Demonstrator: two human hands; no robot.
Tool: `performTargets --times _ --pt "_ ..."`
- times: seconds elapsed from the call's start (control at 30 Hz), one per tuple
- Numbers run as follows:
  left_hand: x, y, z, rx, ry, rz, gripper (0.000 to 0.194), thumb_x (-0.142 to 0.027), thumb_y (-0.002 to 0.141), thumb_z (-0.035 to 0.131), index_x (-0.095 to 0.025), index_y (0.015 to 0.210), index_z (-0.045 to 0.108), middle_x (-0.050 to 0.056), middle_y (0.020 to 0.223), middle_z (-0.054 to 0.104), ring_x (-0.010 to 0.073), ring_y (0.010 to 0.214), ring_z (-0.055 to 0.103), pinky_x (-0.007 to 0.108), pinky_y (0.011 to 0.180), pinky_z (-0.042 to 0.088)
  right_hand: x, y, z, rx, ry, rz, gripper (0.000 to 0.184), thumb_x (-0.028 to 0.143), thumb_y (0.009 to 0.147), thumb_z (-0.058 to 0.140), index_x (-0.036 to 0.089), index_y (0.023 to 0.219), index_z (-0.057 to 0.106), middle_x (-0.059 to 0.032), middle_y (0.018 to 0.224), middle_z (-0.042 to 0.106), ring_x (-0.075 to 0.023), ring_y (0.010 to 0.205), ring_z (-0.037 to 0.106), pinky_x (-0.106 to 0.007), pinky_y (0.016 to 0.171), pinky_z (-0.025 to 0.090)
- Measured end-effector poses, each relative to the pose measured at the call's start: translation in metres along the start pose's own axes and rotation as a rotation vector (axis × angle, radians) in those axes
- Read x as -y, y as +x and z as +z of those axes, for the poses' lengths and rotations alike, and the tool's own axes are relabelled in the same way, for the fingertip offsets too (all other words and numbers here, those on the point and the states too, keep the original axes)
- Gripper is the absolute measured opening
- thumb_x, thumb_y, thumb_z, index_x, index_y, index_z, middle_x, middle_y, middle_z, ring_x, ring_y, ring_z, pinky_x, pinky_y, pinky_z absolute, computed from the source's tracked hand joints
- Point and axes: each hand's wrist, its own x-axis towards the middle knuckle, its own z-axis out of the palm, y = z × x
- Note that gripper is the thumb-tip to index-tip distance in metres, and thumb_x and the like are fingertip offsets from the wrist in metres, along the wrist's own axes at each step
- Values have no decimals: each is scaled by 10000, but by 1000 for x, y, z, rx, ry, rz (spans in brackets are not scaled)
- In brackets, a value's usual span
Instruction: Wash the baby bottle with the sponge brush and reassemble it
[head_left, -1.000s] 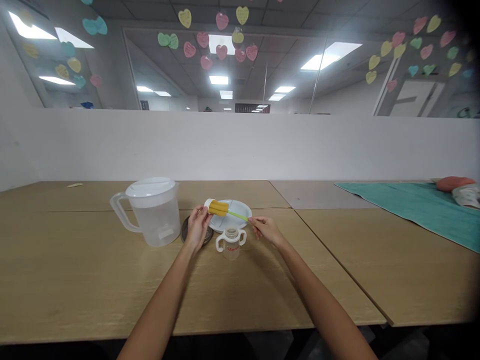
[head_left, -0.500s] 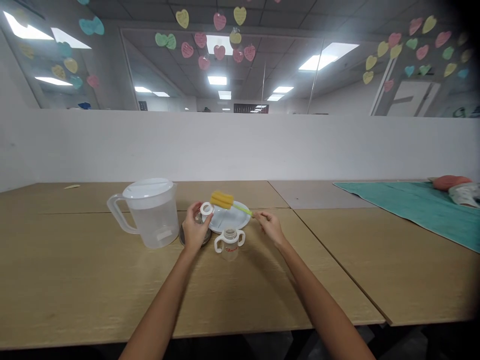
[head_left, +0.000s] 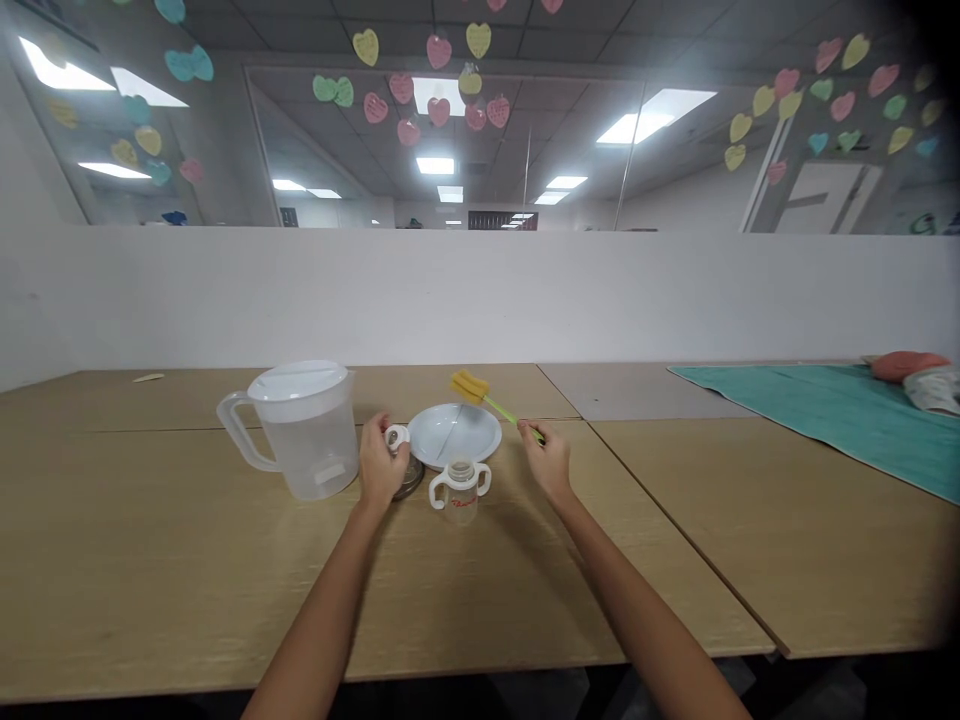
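Note:
My left hand (head_left: 379, 467) is closed on a small white ring-shaped bottle part (head_left: 396, 437), held just above a dark round lid (head_left: 410, 482) on the table. My right hand (head_left: 547, 461) pinches the green handle of a sponge brush (head_left: 491, 399), whose yellow sponge head is raised above the far rim of a white plate (head_left: 459, 434). A small clear bottle with two white handles (head_left: 460, 487) stands open-topped between my hands, in front of the plate.
A clear plastic pitcher with a white lid (head_left: 300, 428) stands left of my left hand. A teal cloth (head_left: 840, 415) covers the far right table, with an orange-red item (head_left: 906, 366) at its back. A white partition wall runs behind the tables.
The brush was pulled out of the white ring and lifted up and to the right. My left hand with the ring moved down and left, toward the dark lid.

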Motion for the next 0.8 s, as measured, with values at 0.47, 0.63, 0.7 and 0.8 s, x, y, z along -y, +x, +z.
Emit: performTargets --times 0.47,0.63,0.7,0.8 --pt "11 -5 -1 360 205 -18 328 -226 690 465 -156 1003 399 85 881 558 234 811 580 361 724 449 -2 2 -3 -4 -26 -2 410 475 792 453 130 829 672 -61 800 675 -172 702 554 -244 635 380" --pt "13 -8 4 490 202 -51 305 -246 691 509 -174 958 379 88 909 568 220 843 583 333 741 443 -6 3 -2 7 -50 -14 412 474 790 446 136 839 677 -71 847 687 -186 741 576 -257 669 390" --pt "14 -7 5 523 186 -71 324 -240 690 518 -177 972 371 95 947 578 216 876 586 326 763 441 -7 4 -1 3 -63 -22 408 470 791 443 139 830 679 -71 857 689 -190 765 582 -259 688 391" --pt "14 -6 4 519 170 -90 346 -235 683 532 -182 982 368 89 956 592 211 887 591 315 771 439 -7 4 -2 5 -87 -27 410 470 793 440 139 819 681 -66 835 690 -183 733 581 -257 669 386"
